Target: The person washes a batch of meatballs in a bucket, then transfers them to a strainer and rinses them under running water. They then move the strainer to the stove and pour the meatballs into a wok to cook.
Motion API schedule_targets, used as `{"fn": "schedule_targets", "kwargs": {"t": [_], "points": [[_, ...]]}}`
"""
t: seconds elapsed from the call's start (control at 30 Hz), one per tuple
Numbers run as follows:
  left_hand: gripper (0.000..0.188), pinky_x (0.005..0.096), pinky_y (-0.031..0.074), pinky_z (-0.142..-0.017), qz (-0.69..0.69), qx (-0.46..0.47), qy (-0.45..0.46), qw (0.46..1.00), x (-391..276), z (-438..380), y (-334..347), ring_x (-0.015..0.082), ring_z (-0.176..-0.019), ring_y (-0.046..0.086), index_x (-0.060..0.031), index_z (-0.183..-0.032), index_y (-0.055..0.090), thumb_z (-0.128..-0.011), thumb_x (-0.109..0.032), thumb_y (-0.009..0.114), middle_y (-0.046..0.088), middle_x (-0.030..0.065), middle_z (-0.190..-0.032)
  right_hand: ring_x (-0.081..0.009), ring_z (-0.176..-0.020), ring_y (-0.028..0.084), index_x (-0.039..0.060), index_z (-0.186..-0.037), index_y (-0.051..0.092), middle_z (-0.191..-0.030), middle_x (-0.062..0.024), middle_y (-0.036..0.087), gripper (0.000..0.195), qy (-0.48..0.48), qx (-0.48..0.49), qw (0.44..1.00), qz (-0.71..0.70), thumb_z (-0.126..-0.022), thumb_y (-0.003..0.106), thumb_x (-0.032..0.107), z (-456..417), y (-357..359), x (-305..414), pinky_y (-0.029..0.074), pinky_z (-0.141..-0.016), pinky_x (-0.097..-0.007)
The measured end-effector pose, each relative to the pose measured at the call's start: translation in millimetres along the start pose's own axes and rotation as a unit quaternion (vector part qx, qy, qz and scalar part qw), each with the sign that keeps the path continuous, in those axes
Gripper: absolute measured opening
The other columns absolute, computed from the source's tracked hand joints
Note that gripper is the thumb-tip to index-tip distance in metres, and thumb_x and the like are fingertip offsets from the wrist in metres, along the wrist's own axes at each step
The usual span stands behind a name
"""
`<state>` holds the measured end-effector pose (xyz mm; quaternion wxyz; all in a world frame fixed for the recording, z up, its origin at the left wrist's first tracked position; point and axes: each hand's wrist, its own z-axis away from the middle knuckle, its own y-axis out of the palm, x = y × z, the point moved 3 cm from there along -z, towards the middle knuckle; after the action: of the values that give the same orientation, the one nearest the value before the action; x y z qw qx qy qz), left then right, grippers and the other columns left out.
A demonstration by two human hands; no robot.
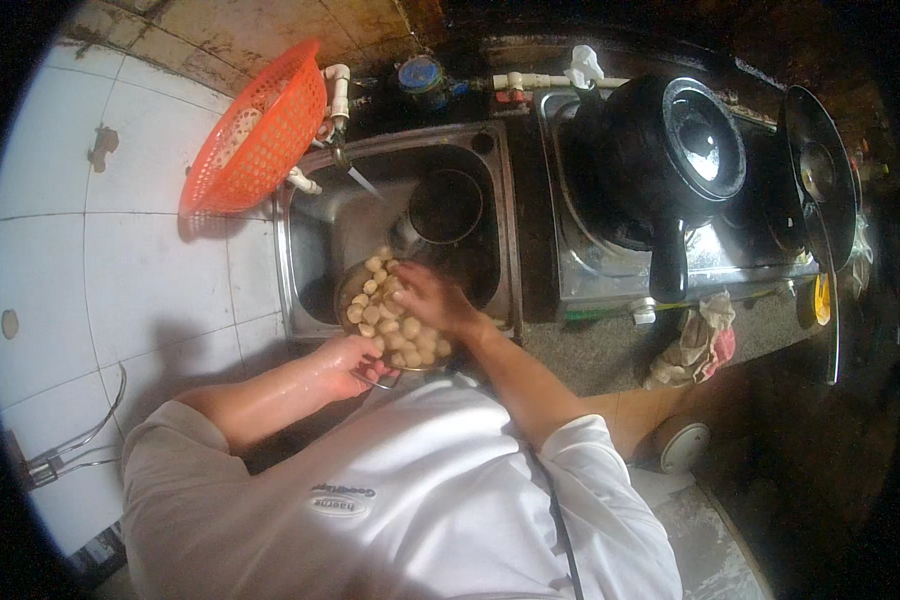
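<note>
My left hand (pixel 354 367) grips the near rim of a round metal strainer or bowl (pixel 345 289) at the near side of the sink. Many small round pale-brown food pieces (pixel 390 322), perhaps mushrooms or small potatoes, fill it. My right hand (pixel 429 296) lies over the right part of the pieces, blurred, its fingers apart and touching them. Water runs from the faucet (pixel 339 154) into the metal sink (pixel 511 225). A dark round pan or pot (pixel 445 206) stands in the sink beyond the pieces.
An orange plastic basket (pixel 270 142) leans at the sink's back left, by the tiled wall. Right of the sink, a gas stove (pixel 592 285) bears a black pot (pixel 637 157) and a wok (pixel 817 172). Rags (pixel 694 345) hang at the counter's front edge.
</note>
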<state>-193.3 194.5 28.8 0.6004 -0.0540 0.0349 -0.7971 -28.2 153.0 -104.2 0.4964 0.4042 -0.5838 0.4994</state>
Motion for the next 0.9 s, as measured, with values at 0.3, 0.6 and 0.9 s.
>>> {"fn": "schedule_targets", "kwargs": {"t": [0.3, 0.6, 0.9], "points": [[0.018, 0.0252, 0.037, -0.048, 0.0, 0.011, 0.009, 1.0, 3, -26, -7, 0.0162, -0.062, 0.046, -0.0039, -0.091, 0.046, -0.083, 0.003, 0.06, 0.048, 0.0089, -0.082, -0.0357, -0.114, 0.059, 0.0027, -0.124, 0.063, -0.127, -0.0174, 0.062, 0.056, -0.091, -0.08, 0.989, 0.089, -0.082, 0.072, 0.039, -4, -19, 2, 0.047, -0.1, -0.0425], [0.019, 0.028, 0.033, -0.052, 0.0, 0.127, 0.026, 0.992, 11, -92, -70, 0.0154, -0.06, 0.043, -0.0081, -0.076, 0.046, -0.084, -0.001, 0.062, 0.044, 0.0043, -0.07, -0.0369, -0.115, 0.059, 0.004, -0.123, 0.063, -0.126, -0.0169, 0.061, 0.049, -0.085, -0.08, 0.967, 0.225, -0.085, 0.07, 0.036, -18, 0, 31, 0.048, -0.098, -0.0435], [0.016, 0.0312, 0.035, -0.049, -0.057, 0.176, 0.152, 0.971, 31, -114, -140, 0.0151, -0.053, 0.046, -0.0052, -0.073, 0.053, -0.087, -0.008, 0.061, 0.05, 0.0038, -0.064, -0.0334, -0.101, 0.066, 0.0015, -0.123, 0.06, -0.109, -0.0191, 0.068, 0.033, 0.178, -0.127, 0.956, 0.196, -0.094, 0.06, 0.017, -69, -41, -48, 0.052, -0.087, -0.0415]]}}
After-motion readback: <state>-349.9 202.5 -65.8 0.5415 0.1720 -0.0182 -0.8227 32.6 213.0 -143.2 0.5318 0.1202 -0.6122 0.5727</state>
